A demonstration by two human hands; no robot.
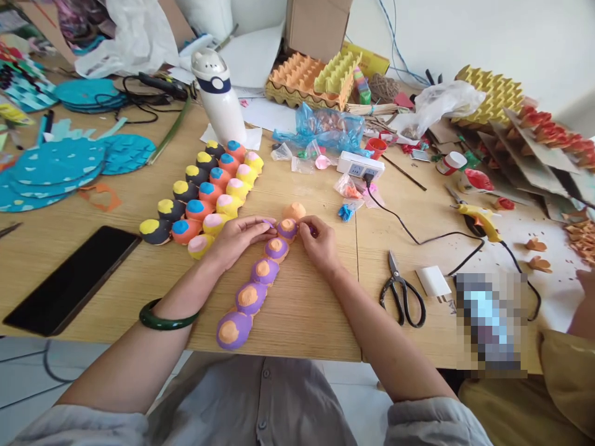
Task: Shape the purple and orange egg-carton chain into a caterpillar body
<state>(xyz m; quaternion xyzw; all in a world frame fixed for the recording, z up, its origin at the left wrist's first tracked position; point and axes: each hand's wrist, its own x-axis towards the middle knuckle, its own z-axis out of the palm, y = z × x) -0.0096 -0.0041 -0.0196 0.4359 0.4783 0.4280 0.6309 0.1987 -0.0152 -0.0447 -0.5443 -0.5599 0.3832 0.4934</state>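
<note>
A strip of egg-carton cups [251,298], covered in purple clay with orange tops, lies before me and slants away. Its farthest cup [294,211] is orange-toned, without purple. My left hand [242,238] is beside the far end, thumb and finger pinched on a small piece of purple clay [268,223]. On the other side, my right hand [320,243] has its fingers curled, tips touching the last purple cup; a bit of purple shows inside them. Three finished strips stand to the left: black with yellow [173,189], orange with blue [199,209], yellow with pink [227,205].
A black phone [74,279] lies at left, a white bottle [218,96] behind the strips. Right are scissors [400,291], a white charger [433,282], a yellow glue gun [481,220] and a corded power strip [360,165]. Another person's sleeve [567,371] shows at lower right.
</note>
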